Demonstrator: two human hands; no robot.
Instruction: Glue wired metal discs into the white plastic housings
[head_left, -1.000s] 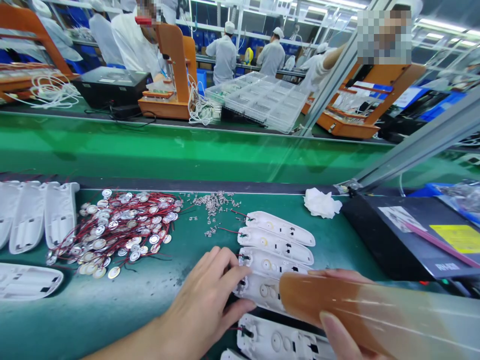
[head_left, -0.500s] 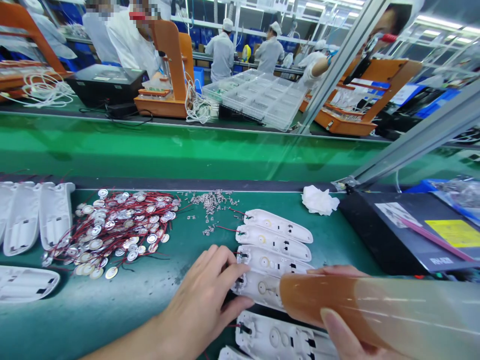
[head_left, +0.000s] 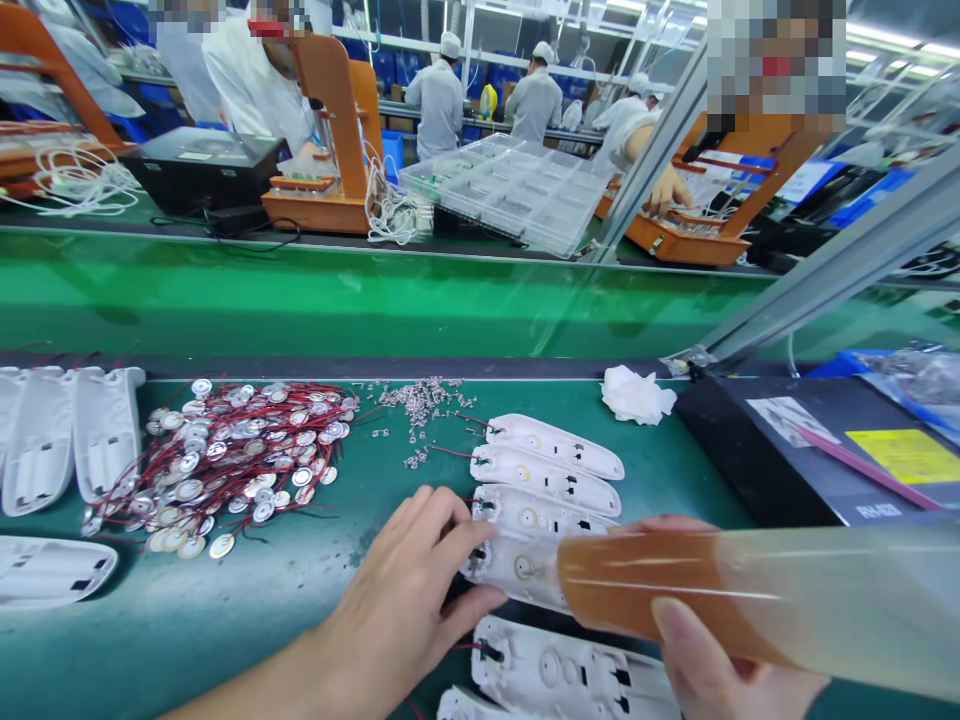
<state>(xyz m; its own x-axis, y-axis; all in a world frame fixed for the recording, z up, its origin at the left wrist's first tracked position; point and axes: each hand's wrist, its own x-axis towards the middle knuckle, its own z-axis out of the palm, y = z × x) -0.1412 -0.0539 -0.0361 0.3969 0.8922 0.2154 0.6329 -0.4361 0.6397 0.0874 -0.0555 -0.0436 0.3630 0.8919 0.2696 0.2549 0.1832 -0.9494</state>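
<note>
My left hand (head_left: 409, 595) rests on the green mat, its fingers pinching the left end of a white plastic shell (head_left: 517, 570). That shell lies in a row with other white shells (head_left: 551, 445) stacked toward the back. My right hand (head_left: 712, 670) is wrapped round a translucent amber tube (head_left: 675, 590), whose tip sits over the held shell. Another white shell (head_left: 570, 675) lies just in front.
A heap of silver discs with red wires (head_left: 232, 455) and a scatter of tiny metal parts (head_left: 424, 400) lie left of the shells. More white shells (head_left: 71, 435) sit far left. A crumpled tissue (head_left: 636, 395), a black device (head_left: 810, 450) and the green conveyor (head_left: 337, 295) lie beyond.
The view has shifted slightly. Both hands stay on the same shell and tube, with the tube's tip eased a little lower over the shell.
</note>
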